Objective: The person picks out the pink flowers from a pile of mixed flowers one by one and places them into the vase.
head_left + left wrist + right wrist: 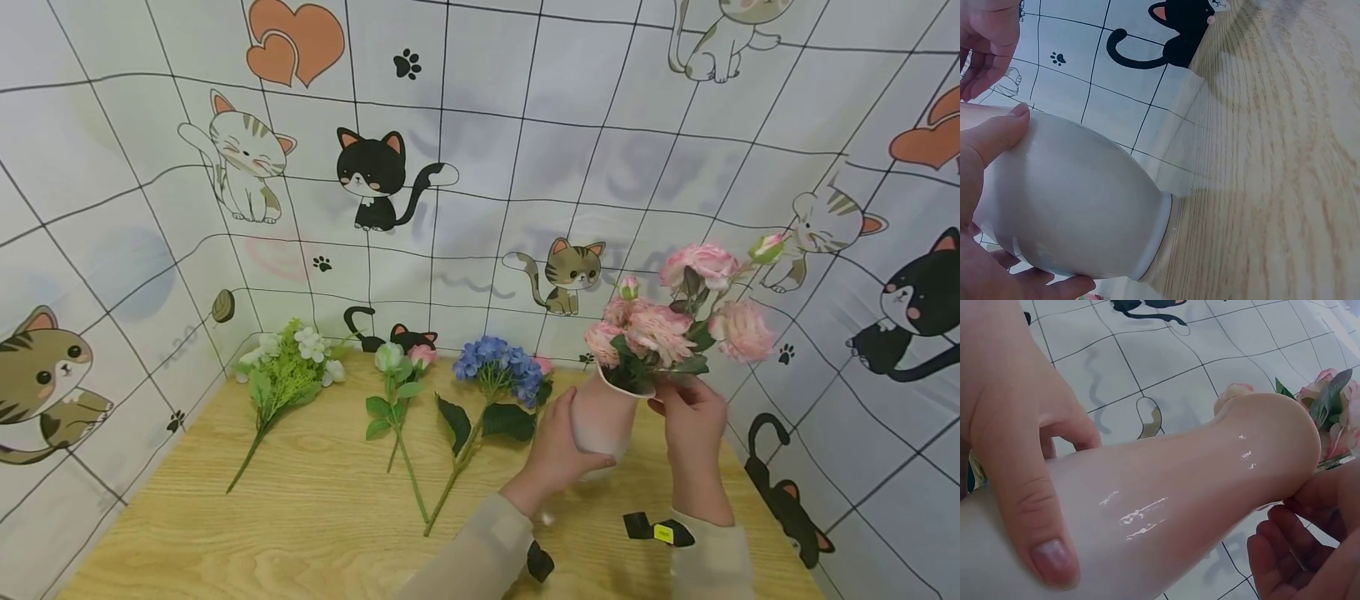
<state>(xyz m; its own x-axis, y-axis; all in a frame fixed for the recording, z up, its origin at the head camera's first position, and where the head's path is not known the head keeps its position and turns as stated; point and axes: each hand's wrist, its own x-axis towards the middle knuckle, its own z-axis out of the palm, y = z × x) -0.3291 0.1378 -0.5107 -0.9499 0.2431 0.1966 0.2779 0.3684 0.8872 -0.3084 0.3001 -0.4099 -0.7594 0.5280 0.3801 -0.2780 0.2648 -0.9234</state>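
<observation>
I have the left hand clamped round the body of the vase, thumb on the side facing me and the other fingers wrapped about it. The vase is on the right side of the wooden table, pink above and fading to white toward its foot; the foot is down at the tabletop, though I can't tell whether it bears on the wood. My right hand is at the vase's rim, on its right side, fingers bent under the leaves; I can't tell whether the thumb and fingertips close on the rim, on a stem or on nothing. The pink flowers are in the vase's mouth, some blooms crowding the rim and others leaning out to the right above that hand. To the left I see more stems lying on the table: the blue flower, its leaves close to the left hand, then the white rose beside the pink rose, and farthest over, the white-and-green bunch. Behind them all hangs the cat-print cloth.
</observation>
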